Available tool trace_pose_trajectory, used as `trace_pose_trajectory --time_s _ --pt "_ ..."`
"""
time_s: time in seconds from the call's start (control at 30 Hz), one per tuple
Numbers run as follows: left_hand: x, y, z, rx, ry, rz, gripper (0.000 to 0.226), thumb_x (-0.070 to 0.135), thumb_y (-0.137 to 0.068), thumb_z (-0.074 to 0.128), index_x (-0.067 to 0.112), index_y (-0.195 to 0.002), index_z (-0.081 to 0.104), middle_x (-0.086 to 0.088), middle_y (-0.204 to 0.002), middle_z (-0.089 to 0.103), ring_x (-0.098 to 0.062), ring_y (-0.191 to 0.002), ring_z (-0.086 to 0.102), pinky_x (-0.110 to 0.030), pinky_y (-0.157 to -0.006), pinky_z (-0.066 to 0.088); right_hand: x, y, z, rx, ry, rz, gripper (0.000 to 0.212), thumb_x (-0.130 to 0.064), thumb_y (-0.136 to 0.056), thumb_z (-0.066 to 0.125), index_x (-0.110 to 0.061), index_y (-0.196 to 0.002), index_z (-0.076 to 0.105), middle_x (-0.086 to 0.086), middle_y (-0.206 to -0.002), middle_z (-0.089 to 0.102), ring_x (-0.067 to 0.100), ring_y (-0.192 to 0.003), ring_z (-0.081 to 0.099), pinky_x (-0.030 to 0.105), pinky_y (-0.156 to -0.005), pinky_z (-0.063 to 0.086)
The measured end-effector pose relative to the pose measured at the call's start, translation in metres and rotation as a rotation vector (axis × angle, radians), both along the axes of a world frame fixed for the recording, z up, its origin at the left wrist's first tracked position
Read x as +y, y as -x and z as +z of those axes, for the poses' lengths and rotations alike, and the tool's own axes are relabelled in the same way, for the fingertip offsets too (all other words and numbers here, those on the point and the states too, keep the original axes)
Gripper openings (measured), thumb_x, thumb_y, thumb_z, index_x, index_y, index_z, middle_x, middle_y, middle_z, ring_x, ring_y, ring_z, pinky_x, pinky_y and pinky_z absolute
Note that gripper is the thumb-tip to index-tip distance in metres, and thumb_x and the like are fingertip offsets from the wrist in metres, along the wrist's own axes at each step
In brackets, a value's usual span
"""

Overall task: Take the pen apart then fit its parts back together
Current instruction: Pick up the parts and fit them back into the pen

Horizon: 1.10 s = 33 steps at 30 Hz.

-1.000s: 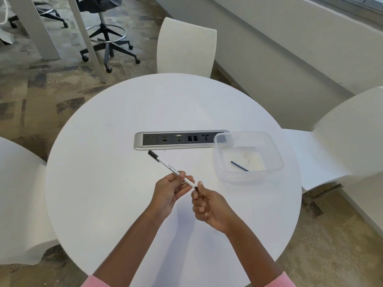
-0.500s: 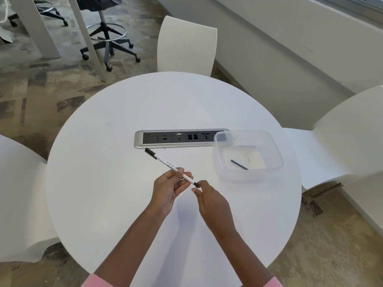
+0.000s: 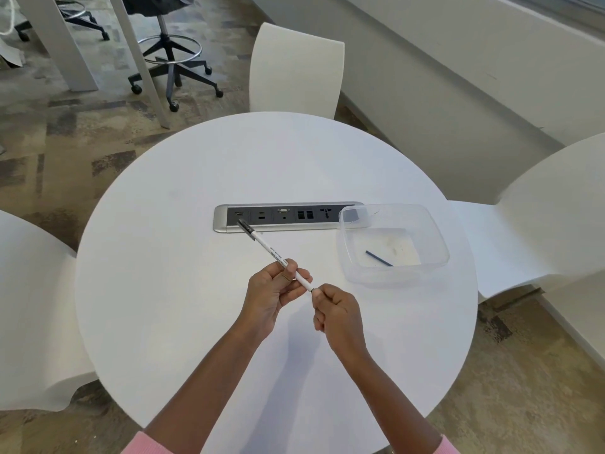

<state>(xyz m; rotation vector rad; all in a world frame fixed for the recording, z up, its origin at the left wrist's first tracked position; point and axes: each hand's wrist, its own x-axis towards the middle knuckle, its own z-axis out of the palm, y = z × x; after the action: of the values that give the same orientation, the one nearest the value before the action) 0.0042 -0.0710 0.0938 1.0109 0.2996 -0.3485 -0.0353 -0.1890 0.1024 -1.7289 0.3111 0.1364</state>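
Observation:
A white pen (image 3: 269,250) with a black cap at its far end slants over the round white table (image 3: 163,290). My left hand (image 3: 273,293) grips the barrel near its lower end. My right hand (image 3: 334,314) pinches the small black end piece at the pen's near tip with closed fingers. A thin dark rod (image 3: 379,258), like an ink refill, lies alone in the clear plastic tub (image 3: 429,224) to the right.
A silver power and data socket strip (image 3: 284,216) is set into the table's middle, and the tub overlaps its right end. White chairs stand at the far side (image 3: 296,70), the right (image 3: 540,217) and the left (image 3: 29,306). A black stool (image 3: 170,57) stands on the carpet beyond.
My right hand opened briefly, then closed again on the pen's near end piece. The pen's capped end swung slightly away, over the socket strip. My left hand kept its hold.

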Motion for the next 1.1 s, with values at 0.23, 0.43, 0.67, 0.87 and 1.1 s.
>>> trace_pose_trajectory --time_s 0.23,0.43,0.67,0.87,1.1 --pt "0.001 -0.005 0.003 -0.039 -0.020 -0.076 0.017 0.011 -0.090 0.051 0.011 -0.076 0.060 -0.001 -0.063 0.073 -0.010 -0.064 0.070 -0.017 -0.056 0.055 -0.009 -0.006 0.012 0.477 -0.749 -0.083 0.038 -0.007 -0.093 0.035 -0.009 -0.057 0.046 -0.007 -0.035 0.029 0.005 -0.029 0.031 0.012 -0.028 0.023" --pt "0.002 -0.007 0.003 -0.027 0.013 -0.032 0.016 0.010 -0.089 0.052 0.009 -0.076 0.062 -0.002 -0.063 0.073 -0.012 -0.064 0.071 -0.018 -0.058 0.056 -0.006 -0.007 0.012 0.483 -0.807 -0.082 0.040 -0.025 -0.097 0.036 -0.010 -0.063 0.051 -0.005 -0.036 0.034 0.005 -0.031 0.038 0.013 -0.030 0.029" --pt "0.006 -0.002 -0.003 0.013 0.020 0.095 0.014 0.009 -0.088 0.054 0.007 -0.078 0.064 -0.003 -0.065 0.074 -0.014 -0.067 0.072 -0.019 -0.060 0.057 -0.001 0.009 -0.008 -0.223 0.496 0.115 0.011 -0.028 -0.095 0.040 -0.023 -0.097 0.050 -0.008 -0.053 0.040 0.007 -0.048 0.040 0.016 -0.047 0.030" --pt "0.003 0.004 -0.006 0.024 0.003 0.118 0.012 0.009 -0.087 0.056 0.006 -0.079 0.065 -0.003 -0.065 0.074 -0.015 -0.065 0.072 -0.019 -0.058 0.057 0.003 0.008 -0.012 -0.389 0.858 0.189 0.012 -0.018 -0.090 0.053 -0.008 -0.091 0.060 0.003 -0.065 0.061 0.021 -0.056 0.055 0.028 -0.045 0.041" --pt "0.002 0.006 -0.008 -0.020 -0.068 0.057 0.016 0.011 -0.089 0.054 0.009 -0.077 0.065 -0.001 -0.064 0.073 -0.013 -0.064 0.070 -0.018 -0.059 0.056 0.002 0.002 -0.012 -0.326 0.790 0.151 0.017 -0.002 -0.085 0.053 -0.005 -0.069 0.057 0.007 -0.055 0.052 0.021 -0.050 0.041 0.027 -0.047 0.029"
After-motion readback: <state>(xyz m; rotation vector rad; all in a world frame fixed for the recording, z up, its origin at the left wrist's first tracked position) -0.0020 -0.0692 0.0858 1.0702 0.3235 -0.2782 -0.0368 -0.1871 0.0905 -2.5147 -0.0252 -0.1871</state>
